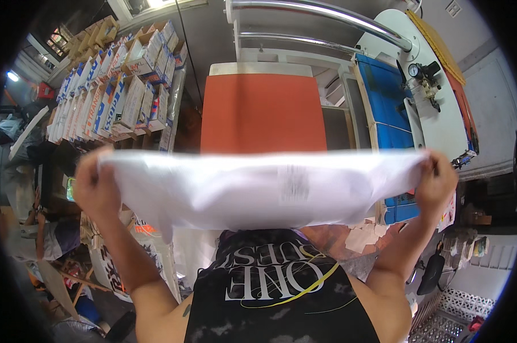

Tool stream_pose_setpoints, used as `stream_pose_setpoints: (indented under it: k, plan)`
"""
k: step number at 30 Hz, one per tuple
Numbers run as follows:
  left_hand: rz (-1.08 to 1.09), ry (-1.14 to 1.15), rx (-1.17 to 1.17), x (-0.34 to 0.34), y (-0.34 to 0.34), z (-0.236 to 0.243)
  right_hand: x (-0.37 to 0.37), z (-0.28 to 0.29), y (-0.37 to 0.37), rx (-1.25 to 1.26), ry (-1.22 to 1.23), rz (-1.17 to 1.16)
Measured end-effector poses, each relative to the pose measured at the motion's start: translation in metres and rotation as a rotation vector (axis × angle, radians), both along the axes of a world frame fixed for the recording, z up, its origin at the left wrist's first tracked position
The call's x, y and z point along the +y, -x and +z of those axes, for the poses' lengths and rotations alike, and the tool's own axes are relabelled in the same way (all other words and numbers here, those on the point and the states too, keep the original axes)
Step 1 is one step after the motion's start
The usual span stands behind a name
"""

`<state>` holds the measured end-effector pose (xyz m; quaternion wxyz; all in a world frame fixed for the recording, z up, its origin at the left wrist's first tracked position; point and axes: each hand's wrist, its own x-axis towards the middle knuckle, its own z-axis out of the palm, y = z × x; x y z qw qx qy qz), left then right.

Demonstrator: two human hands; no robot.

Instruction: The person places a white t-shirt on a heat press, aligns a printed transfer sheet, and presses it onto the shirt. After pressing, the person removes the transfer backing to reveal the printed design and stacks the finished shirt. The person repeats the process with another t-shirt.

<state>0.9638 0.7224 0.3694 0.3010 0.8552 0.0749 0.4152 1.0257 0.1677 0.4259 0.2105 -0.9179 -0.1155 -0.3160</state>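
A white cloth [258, 188] is stretched wide in front of my chest, its upper edge pulled nearly straight. It is blurred by motion, and a faded grey patch shows right of its middle. At its left corner my left hand [97, 186] is closed on the fabric. The opposite corner is gripped by my right hand [437, 182], fingers curled round the edge. Beyond the cloth lies a flat orange pad [263, 111], its near edge hidden behind the fabric. Loose folds hang lower, one strip dropping below the left end.
Open-topped cardboard boxes [112, 94] stand in rows at left. Chrome bars [321, 14] cross above the pad's far side. At right are a blue panel [387, 103] and a white rounded table [441, 114] carrying a pressure gauge [415, 70]. Another person [55, 237] is at far left.
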Motion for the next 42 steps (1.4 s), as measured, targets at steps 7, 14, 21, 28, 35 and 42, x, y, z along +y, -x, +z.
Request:
stream_pose_setpoints:
  k: [7, 14, 21, 28, 35, 42]
  plan:
    - [-0.262, -0.076, 0.194, 0.029, -0.213, -0.002, 0.017, 0.003, -0.219, 0.254, -0.019, 0.135]
    - [-0.072, 0.316, 0.62, 0.014, -0.328, -0.128, 0.053, -0.152, -0.341, 0.58, -0.058, -0.331]
    - [-0.045, 0.793, 0.484, 0.007, -0.39, -0.221, 0.055, -0.29, -0.419, 0.765, -0.824, -0.222]
    - [-0.359, -0.115, 0.282, -0.084, -0.384, -0.236, 0.167, -0.296, -0.361, 0.316, 0.139, 0.05]
    - [-0.313, -0.379, 0.607, -0.13, -0.368, -0.247, 0.187, -0.284, -0.33, 0.647, 0.345, -0.085]
    - [-0.346, -0.47, 0.735, -0.088, -0.207, -0.229, 0.098, -0.29, -0.196, 0.617, 0.27, 0.029]
